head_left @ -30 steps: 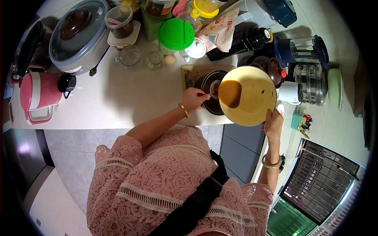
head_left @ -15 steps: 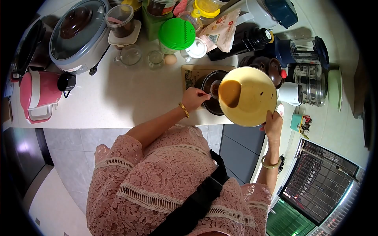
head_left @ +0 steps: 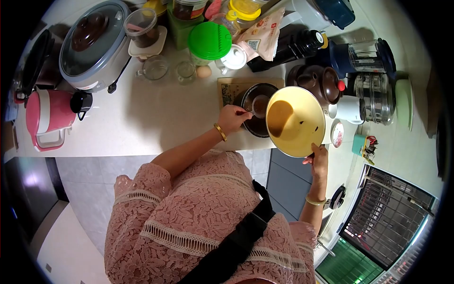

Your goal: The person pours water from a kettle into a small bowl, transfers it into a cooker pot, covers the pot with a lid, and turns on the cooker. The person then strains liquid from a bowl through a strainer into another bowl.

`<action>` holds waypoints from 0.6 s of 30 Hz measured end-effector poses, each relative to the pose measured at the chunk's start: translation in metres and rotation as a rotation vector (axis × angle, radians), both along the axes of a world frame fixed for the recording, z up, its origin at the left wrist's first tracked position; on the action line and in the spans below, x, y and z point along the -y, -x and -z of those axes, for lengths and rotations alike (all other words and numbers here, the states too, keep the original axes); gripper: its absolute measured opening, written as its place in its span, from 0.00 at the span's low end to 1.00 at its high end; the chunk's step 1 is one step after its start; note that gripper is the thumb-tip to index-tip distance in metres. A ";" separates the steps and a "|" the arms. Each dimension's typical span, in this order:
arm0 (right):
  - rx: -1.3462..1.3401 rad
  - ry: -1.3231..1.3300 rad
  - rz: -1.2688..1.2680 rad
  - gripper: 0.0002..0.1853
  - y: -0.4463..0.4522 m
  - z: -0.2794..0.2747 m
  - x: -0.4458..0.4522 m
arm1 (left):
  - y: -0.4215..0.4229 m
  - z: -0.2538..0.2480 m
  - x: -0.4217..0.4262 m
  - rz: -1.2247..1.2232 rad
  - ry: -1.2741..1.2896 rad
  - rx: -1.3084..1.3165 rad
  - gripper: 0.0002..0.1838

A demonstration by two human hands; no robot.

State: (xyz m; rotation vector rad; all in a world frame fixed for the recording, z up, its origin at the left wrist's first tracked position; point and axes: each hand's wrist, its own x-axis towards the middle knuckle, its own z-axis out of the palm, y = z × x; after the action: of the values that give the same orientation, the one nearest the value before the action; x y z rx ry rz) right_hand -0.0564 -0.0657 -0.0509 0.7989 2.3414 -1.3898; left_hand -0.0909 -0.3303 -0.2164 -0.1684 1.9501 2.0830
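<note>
In the head view my right hand [head_left: 319, 161] is closed on the rim of a wide yellow bowl [head_left: 302, 135]. The bowl is tilted leftward, with brown liquid [head_left: 281, 116] pooled on its left side and a few dark bits on its inside. Its left edge overlaps a dark pot [head_left: 253, 128] on the counter. My left hand [head_left: 233, 118] pinches the thin handle of what looks like a small round strainer [head_left: 259, 105] over the pot's mouth. Whether liquid is passing from bowl to pot is hidden from me.
A patterned board or box [head_left: 229, 91] lies beneath the pot. Behind it stand an egg [head_left: 204, 72], glass cups [head_left: 155, 68], a green-lidded container [head_left: 210, 40] and a white lidded cup [head_left: 233, 57]. A brown teapot [head_left: 321, 85] is right, a pink kettle [head_left: 43, 118] far left.
My right hand has moved a little left and toward me, and the yellow bowl tilts more steeply. My left hand and the strainer stay nearly in place.
</note>
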 end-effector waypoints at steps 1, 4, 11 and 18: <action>-0.027 0.064 0.040 0.16 -0.004 0.004 0.001 | 0.000 0.000 0.000 -0.005 -0.008 -0.007 0.13; -0.070 0.210 0.128 0.15 -0.014 0.019 0.002 | 0.000 -0.006 0.003 0.010 -0.003 -0.009 0.13; -0.146 0.375 0.277 0.13 -0.024 0.036 0.011 | -0.001 -0.008 0.004 0.012 -0.038 0.004 0.14; -0.167 0.165 0.206 0.15 -0.015 0.012 0.007 | -0.001 0.000 0.000 0.006 -0.021 -0.002 0.13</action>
State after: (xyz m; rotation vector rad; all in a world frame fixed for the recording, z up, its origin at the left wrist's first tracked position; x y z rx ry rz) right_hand -0.0418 -0.0727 -0.0629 0.9283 2.2776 -1.7726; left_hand -0.0904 -0.3306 -0.2165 -0.1557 1.9270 2.1001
